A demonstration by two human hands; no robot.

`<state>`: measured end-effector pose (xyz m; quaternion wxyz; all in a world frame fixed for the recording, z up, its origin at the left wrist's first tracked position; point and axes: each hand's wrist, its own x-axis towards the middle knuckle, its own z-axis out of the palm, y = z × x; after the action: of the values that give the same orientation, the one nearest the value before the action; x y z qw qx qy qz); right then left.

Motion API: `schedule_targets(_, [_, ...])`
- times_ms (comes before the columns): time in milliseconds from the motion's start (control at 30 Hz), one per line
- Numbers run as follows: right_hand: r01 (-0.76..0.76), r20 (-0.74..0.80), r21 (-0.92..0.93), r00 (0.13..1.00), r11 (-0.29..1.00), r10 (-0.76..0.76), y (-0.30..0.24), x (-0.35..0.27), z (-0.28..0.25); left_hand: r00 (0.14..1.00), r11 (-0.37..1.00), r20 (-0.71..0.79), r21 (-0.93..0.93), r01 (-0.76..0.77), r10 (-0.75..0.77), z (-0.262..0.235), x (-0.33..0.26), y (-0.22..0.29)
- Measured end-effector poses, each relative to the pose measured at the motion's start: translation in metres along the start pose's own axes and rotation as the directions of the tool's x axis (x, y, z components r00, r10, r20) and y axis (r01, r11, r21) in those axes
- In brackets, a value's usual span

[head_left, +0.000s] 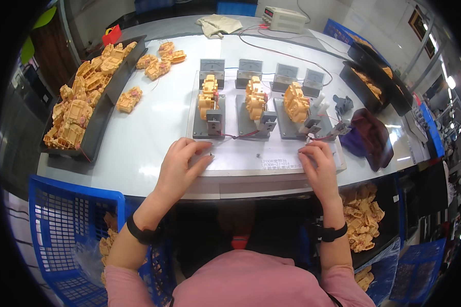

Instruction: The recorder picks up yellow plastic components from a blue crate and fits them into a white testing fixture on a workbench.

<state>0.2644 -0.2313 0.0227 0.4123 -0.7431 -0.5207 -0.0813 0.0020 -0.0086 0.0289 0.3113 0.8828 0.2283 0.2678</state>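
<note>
Hands rest on the near edge of the white board [271, 166] as I watch, left hand [182, 166] spread flat and empty, right hand [320, 166] curled with fingertips down, below three clamped yellow housings [254, 97] awaiting meters [248, 67].

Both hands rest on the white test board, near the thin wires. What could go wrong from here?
1. The left hand and right hand lie close to the red wires; a finger might snag one and loosen a yellow part from its stand.
2. Loose yellow parts might get swept aside.
</note>
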Motion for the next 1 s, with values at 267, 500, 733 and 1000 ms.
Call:
schedule_targets(267, [-0.032, 0.018, 0.05, 0.999, 0.998, 0.031, -0.004, 0.002, -0.002, 0.997, 0.999, -0.062, 0.015, -0.049, 0.05, 0.004, -0.004, -0.003])
schedule_targets(500, [-0.044, 0.011, 0.013, 0.999, 0.999, 0.044, -0.005, 0.007, 0.0, 0.994, 0.996, -0.073, 0.028, -0.079, 0.081, 0.004, -0.003, -0.003])
schedule_targets(733, [-0.054, -0.004, 0.006, 0.999, 0.998, 0.054, -0.008, 0.005, 0.002, 0.993, 0.997, -0.086, 0.018, -0.082, 0.083, 0.005, -0.003, -0.002])
schedule_targets(1000, [0.021, -0.076, 0.053, 0.997, 0.998, -0.017, -0.035, 0.005, 0.008, 0.994, 0.997, -0.076, 0.006, -0.077, 0.077, 0.004, -0.004, -0.003])
